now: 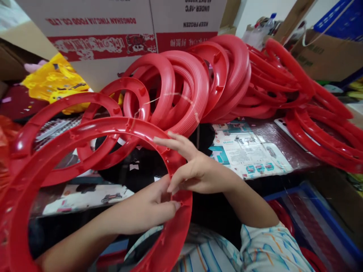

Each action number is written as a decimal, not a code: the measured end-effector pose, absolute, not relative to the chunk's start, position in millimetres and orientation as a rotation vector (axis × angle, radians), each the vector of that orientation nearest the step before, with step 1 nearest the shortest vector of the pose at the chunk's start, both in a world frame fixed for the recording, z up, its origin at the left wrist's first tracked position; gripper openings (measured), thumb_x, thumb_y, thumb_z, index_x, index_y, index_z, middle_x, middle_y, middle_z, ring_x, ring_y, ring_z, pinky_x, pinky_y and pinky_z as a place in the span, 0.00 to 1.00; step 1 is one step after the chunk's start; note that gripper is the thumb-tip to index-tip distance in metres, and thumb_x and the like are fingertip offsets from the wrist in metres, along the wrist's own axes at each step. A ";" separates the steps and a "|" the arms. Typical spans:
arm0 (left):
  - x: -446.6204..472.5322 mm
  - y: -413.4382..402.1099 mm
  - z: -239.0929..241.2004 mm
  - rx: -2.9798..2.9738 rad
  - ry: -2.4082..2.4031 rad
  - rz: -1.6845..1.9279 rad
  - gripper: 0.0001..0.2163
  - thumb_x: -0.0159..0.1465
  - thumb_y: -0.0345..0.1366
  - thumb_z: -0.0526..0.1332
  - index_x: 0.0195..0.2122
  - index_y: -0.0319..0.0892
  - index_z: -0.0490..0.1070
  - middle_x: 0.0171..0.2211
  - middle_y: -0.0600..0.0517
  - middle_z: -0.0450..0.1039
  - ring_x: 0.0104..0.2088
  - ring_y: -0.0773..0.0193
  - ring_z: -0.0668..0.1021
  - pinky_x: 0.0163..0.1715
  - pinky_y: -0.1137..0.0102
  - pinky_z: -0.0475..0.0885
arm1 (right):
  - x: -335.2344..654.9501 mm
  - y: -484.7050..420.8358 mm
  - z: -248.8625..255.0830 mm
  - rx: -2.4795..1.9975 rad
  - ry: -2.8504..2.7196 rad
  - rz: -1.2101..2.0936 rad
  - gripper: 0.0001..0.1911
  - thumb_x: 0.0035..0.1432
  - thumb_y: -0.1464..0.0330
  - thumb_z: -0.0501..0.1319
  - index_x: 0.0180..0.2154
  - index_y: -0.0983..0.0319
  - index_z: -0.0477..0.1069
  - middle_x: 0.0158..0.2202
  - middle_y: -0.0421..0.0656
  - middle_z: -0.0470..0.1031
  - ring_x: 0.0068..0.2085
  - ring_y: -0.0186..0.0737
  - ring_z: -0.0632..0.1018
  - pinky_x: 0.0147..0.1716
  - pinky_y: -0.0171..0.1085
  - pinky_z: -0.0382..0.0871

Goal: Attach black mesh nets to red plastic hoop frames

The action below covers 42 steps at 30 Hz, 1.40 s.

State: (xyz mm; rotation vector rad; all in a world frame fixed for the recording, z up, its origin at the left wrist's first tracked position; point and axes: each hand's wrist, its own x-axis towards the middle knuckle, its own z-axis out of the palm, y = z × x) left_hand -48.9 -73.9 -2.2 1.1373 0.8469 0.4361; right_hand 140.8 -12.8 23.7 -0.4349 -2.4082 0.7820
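Observation:
A large red plastic ring (133, 126) with a ribbed hollow underside stands tilted in front of me. My left hand (154, 207) grips its right-hand side, the thumb lying against the inner channel. Over that same side is my right hand (195, 172), its thumb and index finger brought together near the left fingertips. What that pinch holds, if anything, is too small to make out. The other right-hand fingers stretch out across the ring's upper right part. Small pegs show inside the channel.
Behind lies a row of red rings (190, 87), with more piled at right (283, 79). A printed carton (99, 22) stands at the back, with a yellow plastic bag (56, 79) to its left. Flattened printed cardboard (252, 147) covers part of the table; a blue crate (312, 211) sits lower right.

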 end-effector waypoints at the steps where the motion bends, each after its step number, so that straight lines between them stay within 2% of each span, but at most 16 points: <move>1: -50.8 -78.2 -2.2 1.159 0.855 0.411 0.06 0.59 0.32 0.59 0.39 0.43 0.69 0.34 0.54 0.68 0.35 0.65 0.70 0.34 0.73 0.68 | 141.5 -20.6 21.9 -0.470 -2.409 0.677 0.05 0.57 0.68 0.63 0.31 0.56 0.78 0.67 0.37 0.50 0.68 0.45 0.44 0.65 0.51 0.39; 3: -53.0 -86.9 -1.2 1.215 0.875 0.371 0.05 0.60 0.32 0.59 0.38 0.43 0.69 0.33 0.55 0.68 0.33 0.65 0.69 0.33 0.74 0.67 | 143.5 -36.3 19.6 -0.490 -2.398 0.528 0.07 0.57 0.69 0.61 0.31 0.54 0.78 0.67 0.34 0.51 0.68 0.47 0.42 0.65 0.53 0.38; 6: -51.8 -98.9 3.9 1.306 0.875 0.337 0.05 0.59 0.31 0.58 0.36 0.44 0.69 0.34 0.55 0.69 0.35 0.64 0.70 0.35 0.73 0.69 | 147.4 -55.7 19.7 -0.433 -2.371 0.462 0.08 0.58 0.71 0.59 0.30 0.55 0.76 0.65 0.37 0.54 0.66 0.46 0.50 0.64 0.51 0.46; 10: -45.7 -111.3 12.9 1.414 0.796 0.324 0.09 0.61 0.31 0.56 0.41 0.45 0.70 0.37 0.54 0.71 0.40 0.61 0.72 0.42 0.71 0.69 | 152.6 -70.5 23.0 -0.338 -2.315 0.435 0.06 0.60 0.70 0.59 0.32 0.58 0.74 0.58 0.44 0.61 0.61 0.43 0.60 0.61 0.47 0.56; 13: -42.1 -118.9 15.5 1.468 0.751 0.295 0.09 0.61 0.32 0.55 0.41 0.45 0.72 0.38 0.53 0.72 0.39 0.60 0.73 0.41 0.70 0.70 | 156.7 -78.0 25.3 -0.250 -2.370 0.458 0.07 0.60 0.71 0.58 0.33 0.59 0.74 0.55 0.44 0.62 0.58 0.40 0.64 0.59 0.43 0.59; 19: -37.7 -131.6 10.2 1.336 0.631 0.209 0.08 0.60 0.33 0.55 0.40 0.44 0.71 0.36 0.52 0.71 0.37 0.61 0.72 0.37 0.71 0.70 | 168.9 -87.7 27.2 -0.148 -2.431 0.432 0.06 0.60 0.72 0.59 0.34 0.57 0.74 0.50 0.44 0.64 0.55 0.41 0.66 0.56 0.45 0.62; 25: -33.4 -137.7 9.5 1.130 0.486 0.195 0.07 0.57 0.33 0.57 0.38 0.43 0.68 0.33 0.54 0.69 0.32 0.65 0.70 0.33 0.72 0.69 | 175.4 -96.6 30.3 -0.120 -2.393 0.412 0.05 0.59 0.72 0.61 0.35 0.57 0.74 0.49 0.43 0.63 0.55 0.42 0.65 0.55 0.45 0.64; 30: -28.3 -142.7 10.5 1.134 0.515 0.167 0.08 0.58 0.34 0.57 0.39 0.42 0.66 0.36 0.55 0.68 0.36 0.66 0.70 0.38 0.72 0.68 | 176.5 -107.6 37.2 -0.300 -2.409 0.511 0.09 0.62 0.69 0.57 0.32 0.58 0.75 0.46 0.44 0.66 0.53 0.42 0.66 0.55 0.47 0.62; 32: -24.3 -148.8 11.1 1.082 0.576 0.180 0.07 0.59 0.33 0.56 0.39 0.42 0.66 0.36 0.55 0.69 0.36 0.66 0.72 0.39 0.71 0.69 | 178.0 -114.8 40.1 -0.412 -2.417 0.573 0.07 0.61 0.69 0.59 0.32 0.58 0.75 0.44 0.43 0.68 0.53 0.42 0.67 0.55 0.47 0.61; 34: -20.1 -156.3 10.5 0.958 0.570 0.147 0.08 0.60 0.33 0.54 0.41 0.42 0.65 0.37 0.53 0.72 0.32 0.67 0.75 0.36 0.70 0.71 | 179.7 -124.8 40.5 -0.522 -2.413 0.574 0.04 0.59 0.70 0.61 0.32 0.58 0.75 0.43 0.42 0.71 0.54 0.42 0.66 0.56 0.47 0.60; 37: -16.1 -165.7 4.7 0.806 0.534 0.085 0.12 0.64 0.36 0.51 0.49 0.46 0.60 0.35 0.51 0.76 0.23 0.67 0.76 0.26 0.70 0.72 | 181.4 -143.7 33.2 -0.722 -2.346 0.483 0.02 0.57 0.71 0.63 0.32 0.59 0.74 0.44 0.42 0.73 0.55 0.42 0.66 0.57 0.46 0.58; 42: -9.1 -172.0 -17.2 0.895 0.580 0.140 0.19 0.67 0.42 0.50 0.58 0.49 0.52 0.27 0.54 0.76 0.22 0.64 0.78 0.25 0.69 0.75 | 184.8 -175.9 5.6 -0.973 -2.071 0.476 0.01 0.55 0.69 0.64 0.32 0.58 0.74 0.50 0.43 0.69 0.51 0.43 0.68 0.53 0.47 0.62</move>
